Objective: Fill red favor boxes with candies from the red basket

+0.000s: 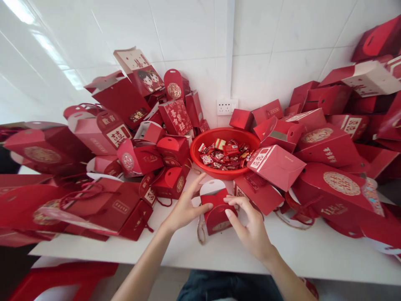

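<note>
A small red gift box point(216, 210) stands on the white table in front of me, its pale-lined back flap raised and the front flap folded over the top. At its left side my left hand point(188, 204) is open, fingers spread, with the thumb touching the box's top edge. My right hand point(250, 225) holds the front flap's right side between thumb and fingers. A twine cord point(201, 232) hangs by the box's left side. Just behind sits a red plastic basin point(196, 158) with many wrapped candies point(226, 154) in it. The box's inside is mostly hidden.
Red gift boxes point(106, 133) are piled on the left, and more boxes point(332, 146) crowd the right. A box point(277, 167) leans against the basin's right rim. A wall socket point(227, 107) is behind. The white table's front edge point(175, 255) runs before me; a red stool point(69, 276) stands lower left.
</note>
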The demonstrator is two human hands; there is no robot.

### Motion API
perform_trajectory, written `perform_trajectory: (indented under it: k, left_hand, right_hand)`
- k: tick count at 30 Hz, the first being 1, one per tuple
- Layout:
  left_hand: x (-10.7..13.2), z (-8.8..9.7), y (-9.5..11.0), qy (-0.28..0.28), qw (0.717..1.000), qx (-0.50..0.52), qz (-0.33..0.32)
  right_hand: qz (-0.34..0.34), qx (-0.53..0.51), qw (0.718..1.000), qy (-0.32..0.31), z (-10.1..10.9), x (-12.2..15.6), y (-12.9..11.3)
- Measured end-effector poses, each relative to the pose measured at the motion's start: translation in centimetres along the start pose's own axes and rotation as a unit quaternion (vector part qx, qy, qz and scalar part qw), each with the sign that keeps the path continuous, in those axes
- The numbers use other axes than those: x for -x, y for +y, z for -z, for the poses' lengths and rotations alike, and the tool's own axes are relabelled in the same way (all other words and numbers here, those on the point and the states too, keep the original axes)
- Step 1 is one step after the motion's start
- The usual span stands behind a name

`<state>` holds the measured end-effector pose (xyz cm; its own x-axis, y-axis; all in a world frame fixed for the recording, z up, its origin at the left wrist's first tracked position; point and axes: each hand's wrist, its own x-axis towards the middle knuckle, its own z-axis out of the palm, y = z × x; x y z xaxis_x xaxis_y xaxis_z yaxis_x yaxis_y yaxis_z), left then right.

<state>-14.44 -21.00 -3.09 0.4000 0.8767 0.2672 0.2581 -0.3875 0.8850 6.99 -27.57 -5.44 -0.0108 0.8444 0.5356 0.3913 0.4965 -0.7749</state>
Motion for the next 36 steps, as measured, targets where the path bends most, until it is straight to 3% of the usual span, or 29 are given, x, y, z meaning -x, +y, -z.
perform_trajectory:
  k: [5, 13, 16, 20, 25, 28, 32, 36]
  left_hand:
    - [0.2, 0.1, 0.4, -0.02, 0.999, -0.034, -0.016]
    - [0.9, 0.3, 1.0, -0.053, 0.993, -0.101, 0.032]
    - [1.0, 0.8, 0.9, -0.061, 0.991, -0.107, 0.054]
    - [0.9, 1.4, 0.9, -0.051, 0.989, -0.121, 0.069]
    - [0.6, 1.2, 0.7, -0.021, 0.99, -0.118, 0.068]
    - [0.6, 0.9, 0.5, -0.007, 0.991, -0.113, 0.07]
    - [0.9, 0.6, 0.7, 0.02, 0.988, -0.131, 0.084]
    - [1.3, 0.8, 1.2, 0.024, 0.973, -0.168, 0.154]
  right_hand:
    - [-0.042, 0.028, 0.999, 0.016, -1.0, -0.2, 0.9]
    - [-0.093, 0.022, 0.994, -0.055, -1.2, -0.3, 2.0]
    - [-0.096, 0.042, 0.993, -0.055, -0.9, -0.6, 1.4]
    - [-0.089, 0.029, 0.996, 0.002, -0.6, -0.9, 0.6]
    - [-0.16, -0.128, 0.978, 0.022, 0.5, -1.6, -1.1]
    - [-0.149, -0.219, 0.964, 0.029, 1.7, -2.4, -2.9]
    - [-0.102, -0.232, 0.967, -0.012, 2.7, -3.2, -4.5]
    - [-0.085, -0.179, 0.979, -0.053, 2.5, -3.3, -4.8]
